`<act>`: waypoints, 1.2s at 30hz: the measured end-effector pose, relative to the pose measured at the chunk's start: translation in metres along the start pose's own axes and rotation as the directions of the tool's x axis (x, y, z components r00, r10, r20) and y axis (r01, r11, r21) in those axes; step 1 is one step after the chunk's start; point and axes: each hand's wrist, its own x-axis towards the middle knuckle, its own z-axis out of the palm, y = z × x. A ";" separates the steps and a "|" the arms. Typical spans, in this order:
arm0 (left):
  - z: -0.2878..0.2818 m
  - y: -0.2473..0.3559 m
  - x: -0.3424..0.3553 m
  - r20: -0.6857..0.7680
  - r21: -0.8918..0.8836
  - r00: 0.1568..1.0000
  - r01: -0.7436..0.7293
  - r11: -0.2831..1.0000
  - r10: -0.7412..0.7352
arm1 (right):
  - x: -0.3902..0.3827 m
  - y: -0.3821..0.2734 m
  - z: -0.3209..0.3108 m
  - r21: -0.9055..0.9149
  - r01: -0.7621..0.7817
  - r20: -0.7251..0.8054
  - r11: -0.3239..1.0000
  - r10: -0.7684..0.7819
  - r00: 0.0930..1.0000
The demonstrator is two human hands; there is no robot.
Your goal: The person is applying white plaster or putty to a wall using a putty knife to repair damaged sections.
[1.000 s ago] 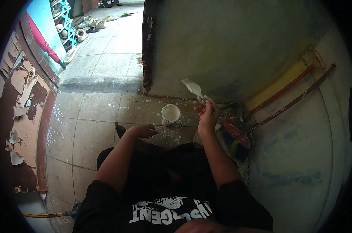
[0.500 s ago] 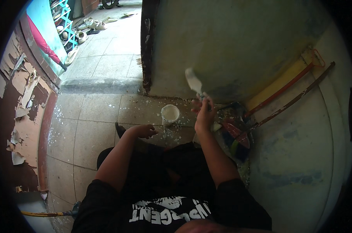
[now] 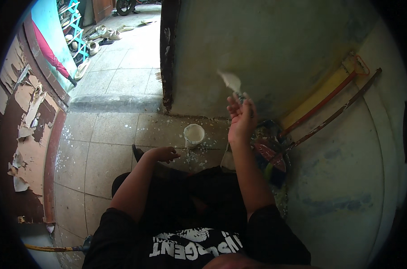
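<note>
My right hand (image 3: 243, 117) is raised before the wall (image 3: 266, 54), closed around the handle of a paintbrush (image 3: 231, 82). The brush's pale, white-coated head points up and to the left, its outline slightly blurred. Some of the fingers are loosely spread around the handle, most of which the hand hides. Resting over my left knee, my left hand (image 3: 165, 154) has its fingers loosely stretched and nothing in it. Between my hands, on the tiled floor, stands a small white tub (image 3: 194, 134) with whitish paint in it.
White splatters dot the floor tiles (image 3: 109, 163). At right, a broom and a dustpan (image 3: 271, 152) with long handles lean in the corner. A doorway opens ahead left, with shoes (image 3: 107, 33) beyond its step. Peeling panelling (image 3: 30, 134) lines the left side.
My right hand has moved slightly right with the paintbrush, and the brush head leans further left. My left hand has hardly moved. The whole view has shifted a little.
</note>
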 end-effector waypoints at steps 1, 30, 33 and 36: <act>0.000 0.000 0.000 0.003 -0.001 1.000 0.004 1.000 -0.004 | -0.002 -0.010 0.005 0.001 -0.005 -0.007 1.000 0.005 1.000; -0.001 0.000 0.000 0.001 0.009 1.000 0.005 1.000 -0.005 | 0.033 0.029 -0.034 0.070 -0.180 -0.037 0.981 0.183 0.982; -0.002 0.003 -0.001 -0.027 -0.025 1.000 0.000 1.000 0.000 | 0.026 -0.022 -0.007 0.079 -0.016 0.103 0.997 0.008 0.995; -0.006 0.004 -0.004 -0.038 0.016 0.999 -0.010 1.000 0.011 | 0.019 -0.045 0.006 0.126 0.109 0.200 0.986 -0.133 0.971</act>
